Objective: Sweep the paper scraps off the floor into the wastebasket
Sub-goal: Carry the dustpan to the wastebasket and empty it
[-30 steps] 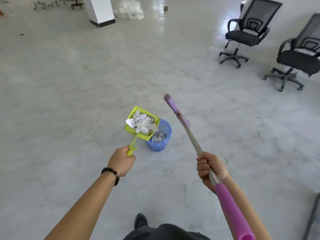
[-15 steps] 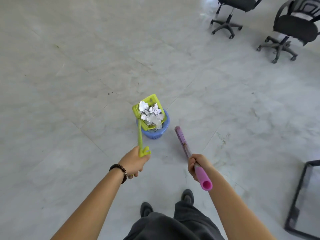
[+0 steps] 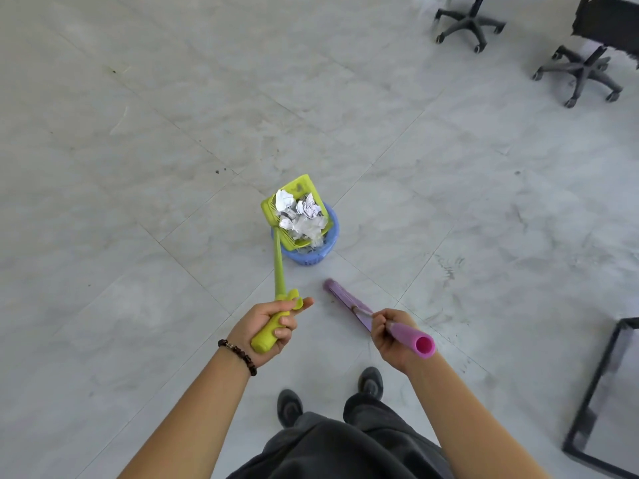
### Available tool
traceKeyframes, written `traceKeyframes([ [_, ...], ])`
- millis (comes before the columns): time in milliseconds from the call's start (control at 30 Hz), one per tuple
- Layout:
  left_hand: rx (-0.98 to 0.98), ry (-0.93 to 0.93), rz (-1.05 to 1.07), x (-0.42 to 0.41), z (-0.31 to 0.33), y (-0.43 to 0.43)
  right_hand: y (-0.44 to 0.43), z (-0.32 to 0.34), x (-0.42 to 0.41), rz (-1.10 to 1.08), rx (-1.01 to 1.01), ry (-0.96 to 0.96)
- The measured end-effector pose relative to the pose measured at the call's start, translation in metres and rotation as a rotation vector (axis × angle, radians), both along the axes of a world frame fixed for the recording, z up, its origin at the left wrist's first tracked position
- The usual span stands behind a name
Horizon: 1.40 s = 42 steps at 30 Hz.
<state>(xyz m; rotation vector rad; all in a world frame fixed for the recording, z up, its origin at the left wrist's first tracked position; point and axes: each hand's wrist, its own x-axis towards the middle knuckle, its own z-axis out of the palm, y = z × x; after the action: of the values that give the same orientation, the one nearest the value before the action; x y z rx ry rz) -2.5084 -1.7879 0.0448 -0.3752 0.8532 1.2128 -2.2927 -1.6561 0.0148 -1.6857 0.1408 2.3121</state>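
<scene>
A small blue wastebasket (image 3: pixel 323 252) stands on the pale tiled floor in front of my feet. Tilted over its rim is a lime-green dustpan (image 3: pixel 273 210) heaped with crumpled white paper scraps (image 3: pixel 301 216); some scraps lie inside the basket. My left hand (image 3: pixel 268 324) is shut on the dustpan's long green handle (image 3: pixel 278 267). My right hand (image 3: pixel 390 335) is shut on the purple broom handle (image 3: pixel 411 338), whose shaft points down toward the floor just right of the basket.
Two black office chairs' wheeled bases (image 3: pixel 468 20) (image 3: pixel 581 72) stand at the far right. A black metal frame (image 3: pixel 594 385) sits at the right edge, close to my right arm. My dark shoes (image 3: pixel 290 407) stand behind the basket.
The dustpan has swung over the wastebasket and tipped steeper, its handle now more upright. The broom has dropped and pulled in toward me. My view has tilted downward and closer.
</scene>
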Motion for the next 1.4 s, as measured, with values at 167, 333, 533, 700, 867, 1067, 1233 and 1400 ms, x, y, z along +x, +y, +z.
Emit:
traceKeyframes([
  [167, -0.09, 0.147, -0.08, 0.005, 0.011, -0.009, 0.002, 0.002, 0.008, -0.02, 0.017, 0.008],
  [333, -0.207, 0.486, -0.394, 0.014, 0.007, -0.018, -0.01, 0.001, 0.014, -0.014, 0.019, 0.027],
  [533, -0.41, 0.729, -0.703, 0.023, -0.024, -0.036, -0.022, -0.005, 0.025, -0.024, 0.002, 0.031],
  [700, -0.416, 0.734, -0.68, 0.014, -0.036, -0.053, -0.028, -0.004, 0.031, -0.025, 0.01, 0.035],
  [867, -0.379, 0.796, -0.652, 0.017, -0.032, -0.062, -0.032, -0.007, 0.033, -0.03, 0.013, 0.031],
  [1067, -0.4, 0.954, -0.701, 0.032, -0.027, -0.069, -0.039, -0.008, 0.031, -0.025, 0.01, 0.037],
  [1233, -0.476, 0.983, -0.773, 0.038, -0.038, -0.076, -0.047, -0.006, 0.032, -0.01, -0.038, 0.036],
  [1400, -0.497, 1.027, -0.778, 0.054, -0.044, -0.087, -0.055, -0.015, 0.038, 0.047, -0.132, 0.014],
])
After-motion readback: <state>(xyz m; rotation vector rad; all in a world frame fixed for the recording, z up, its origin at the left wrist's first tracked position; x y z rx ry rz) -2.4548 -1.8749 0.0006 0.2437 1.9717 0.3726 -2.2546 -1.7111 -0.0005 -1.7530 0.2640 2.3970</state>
